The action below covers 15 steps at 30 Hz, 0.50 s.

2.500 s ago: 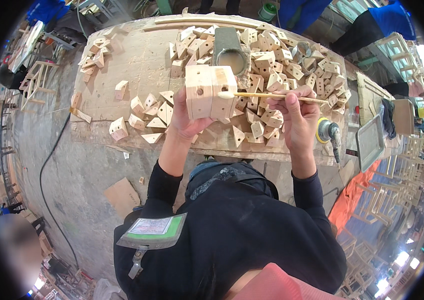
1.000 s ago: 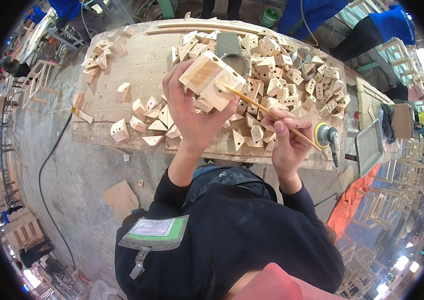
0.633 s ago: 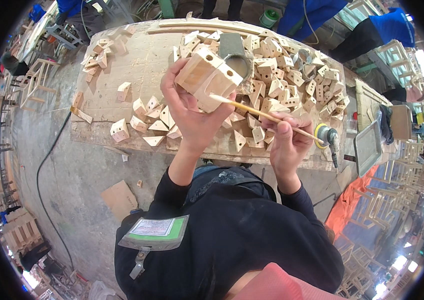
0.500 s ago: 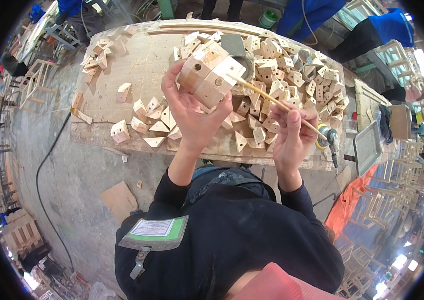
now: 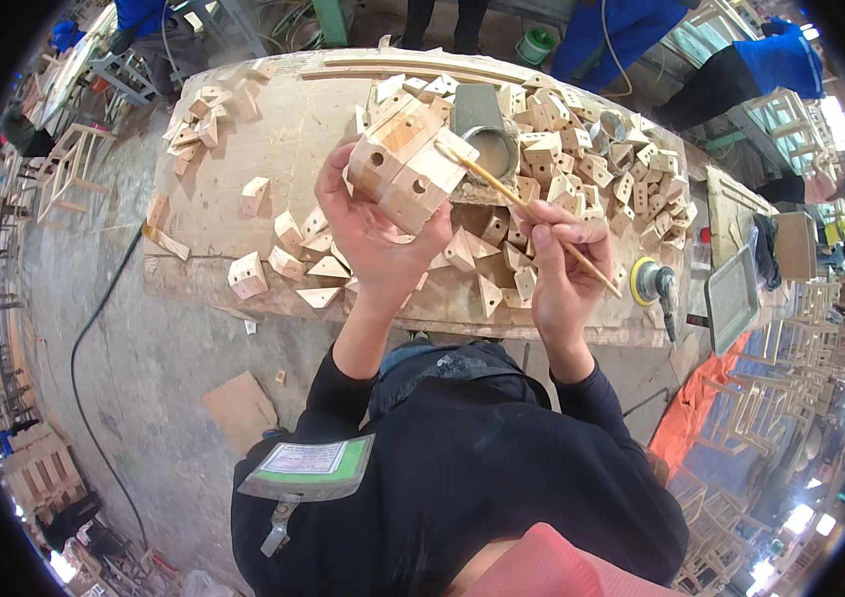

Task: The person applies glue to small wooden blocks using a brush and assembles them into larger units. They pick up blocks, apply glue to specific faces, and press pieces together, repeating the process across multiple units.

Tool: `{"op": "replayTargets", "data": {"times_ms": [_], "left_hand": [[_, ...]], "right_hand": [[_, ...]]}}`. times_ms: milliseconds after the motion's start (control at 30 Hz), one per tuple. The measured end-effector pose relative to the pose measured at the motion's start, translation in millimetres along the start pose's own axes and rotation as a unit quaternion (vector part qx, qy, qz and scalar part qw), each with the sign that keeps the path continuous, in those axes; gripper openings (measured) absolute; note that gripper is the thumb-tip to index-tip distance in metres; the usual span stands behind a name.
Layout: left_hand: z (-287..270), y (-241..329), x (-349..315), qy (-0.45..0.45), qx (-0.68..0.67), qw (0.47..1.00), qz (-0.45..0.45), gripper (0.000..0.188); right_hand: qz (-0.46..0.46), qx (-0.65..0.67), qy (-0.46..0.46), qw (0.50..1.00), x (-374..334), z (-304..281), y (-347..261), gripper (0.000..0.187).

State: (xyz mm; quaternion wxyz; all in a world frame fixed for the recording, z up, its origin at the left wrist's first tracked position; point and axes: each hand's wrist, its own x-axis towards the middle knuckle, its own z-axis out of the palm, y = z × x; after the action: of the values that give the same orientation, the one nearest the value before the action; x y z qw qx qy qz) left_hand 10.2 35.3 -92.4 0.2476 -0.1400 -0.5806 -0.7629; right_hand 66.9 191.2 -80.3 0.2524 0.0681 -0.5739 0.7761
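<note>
My left hand is wrapped round a cluster of pale wooden blocks with drilled holes, held above the bench. Between the thumb and fingers of my right hand is a thin wooden stick. Its far tip meets, or nearly meets, the top right face of the blocks. Just beyond that tip stands a round grey container with something pale inside, partly behind the stick. Loose angled wooden blocks are heaped round the container.
More blocks lie at the bench's left. A sander with a yellow rim rests at the right front edge, near a grey tray. A dark cable runs over the floor. People in blue are beyond the bench.
The stick's tip has moved left along the blocks, and my right hand has come left and slightly nearer. My left hand has shifted slightly left with the blocks tilted a little differently.
</note>
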Motion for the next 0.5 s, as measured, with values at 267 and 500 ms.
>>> {"op": "replayTargets", "data": {"times_ms": [267,500], "left_hand": [[-14.0,-18.6,16.4,0.016,0.024,0.999,-0.026,0.086],[-48.9,-140.8,111.8,0.057,0.136,0.976,-0.162,0.076]], "right_hand": [[-0.045,-0.052,-0.132,0.989,12.0,-0.2,4.6,0.015],[-0.004,-0.146,0.068,0.987,28.3,-33.9,10.4,0.015]]}}
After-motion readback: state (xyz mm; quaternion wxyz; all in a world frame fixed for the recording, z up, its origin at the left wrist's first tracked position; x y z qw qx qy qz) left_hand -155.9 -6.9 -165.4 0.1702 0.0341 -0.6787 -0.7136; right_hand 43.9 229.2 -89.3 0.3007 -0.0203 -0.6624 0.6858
